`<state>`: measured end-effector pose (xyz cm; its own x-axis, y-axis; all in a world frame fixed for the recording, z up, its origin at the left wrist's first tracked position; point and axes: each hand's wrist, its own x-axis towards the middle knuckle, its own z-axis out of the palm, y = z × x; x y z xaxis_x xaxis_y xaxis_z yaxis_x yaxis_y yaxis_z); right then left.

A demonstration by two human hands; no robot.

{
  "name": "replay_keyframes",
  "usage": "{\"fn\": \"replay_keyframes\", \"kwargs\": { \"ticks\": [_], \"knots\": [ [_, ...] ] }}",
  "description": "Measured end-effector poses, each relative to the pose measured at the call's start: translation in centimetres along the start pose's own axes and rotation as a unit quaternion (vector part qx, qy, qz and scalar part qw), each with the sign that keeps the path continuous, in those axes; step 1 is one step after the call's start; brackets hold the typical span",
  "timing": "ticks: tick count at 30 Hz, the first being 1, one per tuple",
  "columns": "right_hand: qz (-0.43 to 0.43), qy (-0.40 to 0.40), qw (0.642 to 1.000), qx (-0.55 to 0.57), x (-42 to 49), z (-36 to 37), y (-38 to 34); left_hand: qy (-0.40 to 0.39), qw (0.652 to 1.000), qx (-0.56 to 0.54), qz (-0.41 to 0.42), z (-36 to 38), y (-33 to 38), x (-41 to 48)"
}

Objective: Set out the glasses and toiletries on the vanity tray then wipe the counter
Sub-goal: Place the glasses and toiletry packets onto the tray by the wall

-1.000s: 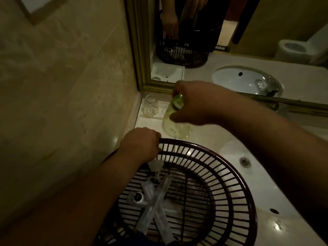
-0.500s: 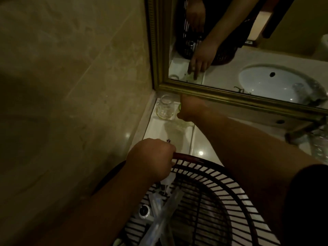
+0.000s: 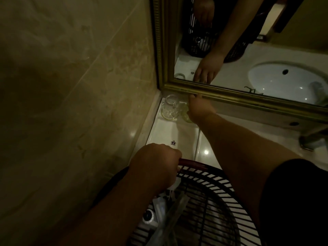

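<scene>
Near the frame's upper centre, the right hand (image 3: 199, 110) reaches over the second glass (image 3: 185, 116) at the far end of the white tray (image 3: 168, 134), just beside the first glass (image 3: 170, 109). Its fingers are hidden beyond the knuckles, so I cannot tell whether they grip the glass. At lower centre, the left hand (image 3: 156, 166) curls its fingers round the rim of the basket (image 3: 213, 189).

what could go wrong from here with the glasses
The second glass in the right hand is close beside the first glass; they could clink or chip.
That hand is also close under the mirror frame and could bump it.
The left hand holds the basket by its rim; it might tilt.
</scene>
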<state>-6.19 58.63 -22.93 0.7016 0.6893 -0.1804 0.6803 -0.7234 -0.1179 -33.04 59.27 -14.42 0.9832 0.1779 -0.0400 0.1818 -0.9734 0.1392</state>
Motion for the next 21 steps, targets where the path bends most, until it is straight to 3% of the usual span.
{"fn": "replay_keyframes", "kwargs": {
  "ticks": [4, 8, 13, 18, 21],
  "knots": [
    [-0.011, 0.016, 1.0, 0.007, -1.9, -1.6, 0.1, -0.017, 1.0, 0.0, -0.014, 0.3, -0.2, 0.2],
    [-0.015, 0.049, 0.995, 0.091, -6.0, -6.0, -0.6, -0.038, 0.999, 0.003, -0.02, -0.2, 0.0, 0.3],
    [-0.134, 0.138, 0.974, 0.117, -16.9, -10.0, -1.9, -0.036, 0.999, 0.006, -0.02, -1.0, 0.4, -0.1],
    [-0.257, 0.083, 0.952, 0.143, -28.3, -9.1, -3.1, -0.058, 0.997, 0.004, -0.043, -1.4, 0.7, 0.0],
    [-0.303, -0.054, 0.946, 0.106, -32.0, -5.3, -4.2, -0.043, 0.998, 0.003, -0.039, -1.2, 0.6, -0.2]
  ]
}}
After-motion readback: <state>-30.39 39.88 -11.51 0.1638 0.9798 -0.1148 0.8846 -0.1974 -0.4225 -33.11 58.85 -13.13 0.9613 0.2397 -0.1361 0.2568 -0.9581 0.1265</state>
